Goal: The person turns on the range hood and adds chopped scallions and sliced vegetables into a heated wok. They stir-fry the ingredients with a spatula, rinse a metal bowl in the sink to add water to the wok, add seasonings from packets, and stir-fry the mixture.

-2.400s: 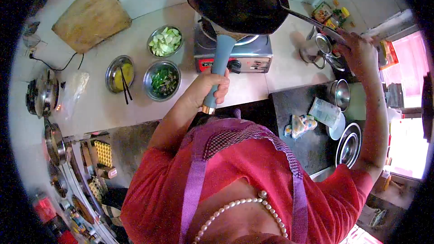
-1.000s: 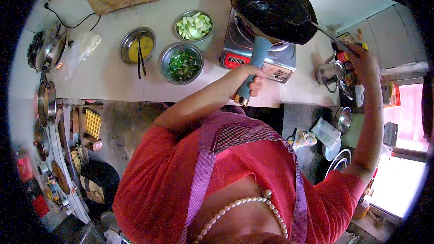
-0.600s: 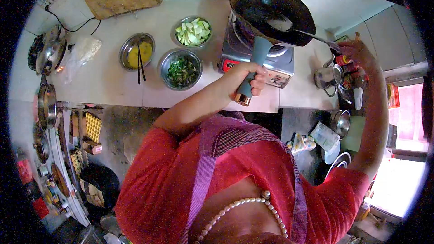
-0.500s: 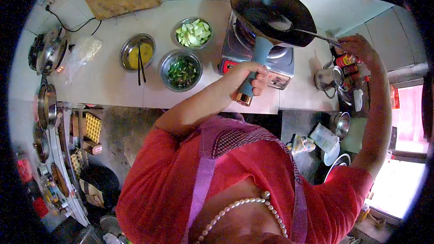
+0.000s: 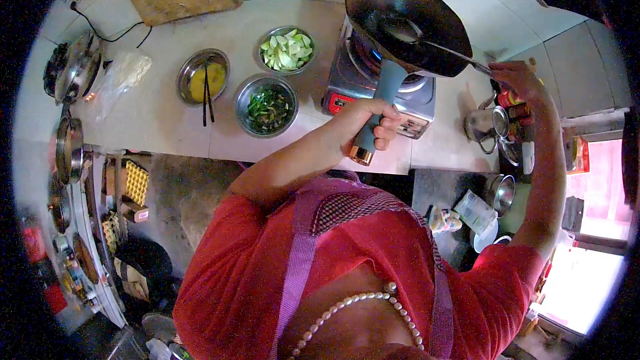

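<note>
Fingers [image 5: 386,132] wrapping wok handle [image 5: 391,81], right arm [image 5: 548,173] bowed outward, gripping ladle [image 5: 448,53]

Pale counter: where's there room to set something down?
Bare patches on the counter: between the plastic bag and the yellow-filled bowl, and between the stove and the metal jug. It's crowded beside the metal jug, among bottles.

Metal wok [image 5: 432,21] (faint sheen), matt handle [image 5: 390,83]

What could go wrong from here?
The tilted wok might drop if the left hand loses its grip on the handle. The ladle, held in the right hand, could knock the wok. A blue glow, likely flame, shows at the stove; heat might reach the left hand.
</note>
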The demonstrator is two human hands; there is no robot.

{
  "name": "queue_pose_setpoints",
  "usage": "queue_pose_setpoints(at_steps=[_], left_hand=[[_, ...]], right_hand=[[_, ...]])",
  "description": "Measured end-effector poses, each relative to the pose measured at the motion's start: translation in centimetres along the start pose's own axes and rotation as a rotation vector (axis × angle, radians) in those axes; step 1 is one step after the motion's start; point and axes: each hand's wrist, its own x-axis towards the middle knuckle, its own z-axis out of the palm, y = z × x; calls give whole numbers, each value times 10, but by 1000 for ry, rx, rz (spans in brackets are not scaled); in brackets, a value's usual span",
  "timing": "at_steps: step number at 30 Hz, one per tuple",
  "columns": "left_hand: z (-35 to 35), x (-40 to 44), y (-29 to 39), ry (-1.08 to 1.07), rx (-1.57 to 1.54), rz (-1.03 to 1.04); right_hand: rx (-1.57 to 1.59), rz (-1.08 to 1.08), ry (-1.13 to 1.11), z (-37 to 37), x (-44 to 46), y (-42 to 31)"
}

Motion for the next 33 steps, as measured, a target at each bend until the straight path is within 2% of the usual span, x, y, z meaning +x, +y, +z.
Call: queue_pose_setpoints(at_steps=[2,4,6,8,11,14,15,18,22,26,30,31,33], left_hand=[[1,0,0,4,7,1],[3,1,0,-14,7,0],[1,1,-2,-22,6,-11],[-2,1,-5,-1,-21,-12],[-10,-1,-13,51,-48,3],[-18,-1,-18,55,24,13],[-19,0,-18,63,33,25],[-17,-1,-20,78,38,39],[-10,-2,-18,80,28,39],[-7,0,-22,129,58,5],[-12,-3,-23,184,212,-7],[-2,-4,-24,245,262,18],[-3,1,-24,233,290,-4]], right_hand=[[-157,-164,-17,-1,7,11],[-337,-615,142,8,21,36],[-210,-494,149,19,25,40],[214,204,-2,36,0,-20],[446,202,101,79,0,-3],[497,25,248,103,1,10],[605,56,263,107,1,8],[542,64,321,104,-6,1],[660,135,304,89,-32,-4],[636,177,352,79,-67,3],[587,181,452,63,-123,6],[656,269,399,62,-133,24],[660,254,486,60,-160,33]])
